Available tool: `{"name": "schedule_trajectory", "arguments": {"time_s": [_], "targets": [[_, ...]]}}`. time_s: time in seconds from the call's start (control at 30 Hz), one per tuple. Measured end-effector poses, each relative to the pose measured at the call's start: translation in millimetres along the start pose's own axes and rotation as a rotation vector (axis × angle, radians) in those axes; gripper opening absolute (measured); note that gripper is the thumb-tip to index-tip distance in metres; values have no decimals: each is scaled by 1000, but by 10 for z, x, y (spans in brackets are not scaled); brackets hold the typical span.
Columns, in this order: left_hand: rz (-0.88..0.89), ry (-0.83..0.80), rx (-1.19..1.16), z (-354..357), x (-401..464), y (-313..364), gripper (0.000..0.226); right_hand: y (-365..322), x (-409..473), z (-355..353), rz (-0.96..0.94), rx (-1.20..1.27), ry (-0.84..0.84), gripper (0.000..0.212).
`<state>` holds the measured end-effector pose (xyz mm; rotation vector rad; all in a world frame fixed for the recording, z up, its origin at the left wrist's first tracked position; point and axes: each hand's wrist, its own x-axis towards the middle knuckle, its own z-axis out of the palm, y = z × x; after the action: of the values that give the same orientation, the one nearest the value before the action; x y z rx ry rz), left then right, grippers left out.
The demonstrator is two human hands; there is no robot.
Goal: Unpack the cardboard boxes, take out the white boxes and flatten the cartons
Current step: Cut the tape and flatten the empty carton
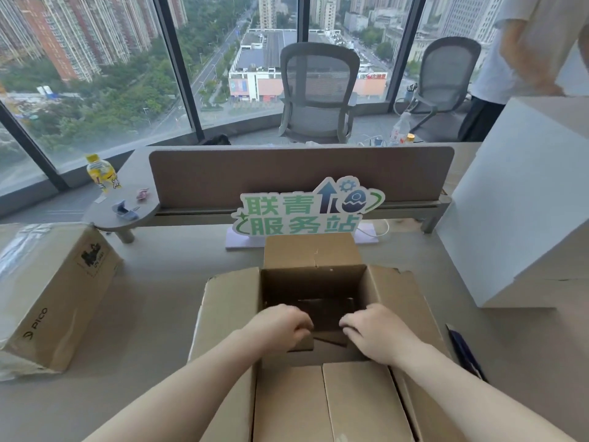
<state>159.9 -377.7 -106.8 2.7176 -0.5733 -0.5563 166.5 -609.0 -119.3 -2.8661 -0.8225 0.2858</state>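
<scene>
- Open carton (318,314) sits on the desk (153,282), directly in front of the green-lettered sign (306,212); all four top flaps folded outward.
- Left hand (277,327) reaches inside the open carton, fingers curled over the edge of a small inner cardboard piece (302,344), gripping it.
- Right hand (373,330) also inside the open carton, just right of the left hand, fingers curled down onto the dark contents; cannot tell what it grips, if anything.
- Carton interior dark; contents not identifiable.
- Sealed carton (54,298) lies well to the left of the open carton, tape shiny on top, "PICO" printed on its side.
- Large white box (522,202) stands to the right of the open carton, on the same desk.
- Beyond the sign: grey partition (287,173), yellow bottle (100,170) far left, two mesh chairs (318,90).
- Second person (522,59) behind the white box.
</scene>
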Motion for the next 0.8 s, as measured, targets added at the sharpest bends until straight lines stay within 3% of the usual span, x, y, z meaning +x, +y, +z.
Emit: {"name": "schedule_trajectory", "arguments": {"time_s": [0.07,0.13,0.3,0.47,0.63,0.77,0.8], "targets": [[-37,-221,-5,83,-54,105,33,-159,-98,-62,-2,-143,-229,44],[-87,-295,-60,163,-108,145,38,-295,-184,-108,45,-132,-295,50],[-92,-157,-111,40,-289,276,40,-354,-442,-292,229,209,-99,54],[-140,7,-293,-216,-695,451,54,-315,-794,-558,275,554,40,57],[-240,6,-403,-274,-1215,725,55,-354,-1275,-667,176,867,-122,60],[-306,-168,-408,-19,-1645,1050,22,-378,-1684,-527,75,871,-287,49],[-323,-213,-394,89,-1719,1170,22,-395,-1763,-465,58,839,-317,41]]}}
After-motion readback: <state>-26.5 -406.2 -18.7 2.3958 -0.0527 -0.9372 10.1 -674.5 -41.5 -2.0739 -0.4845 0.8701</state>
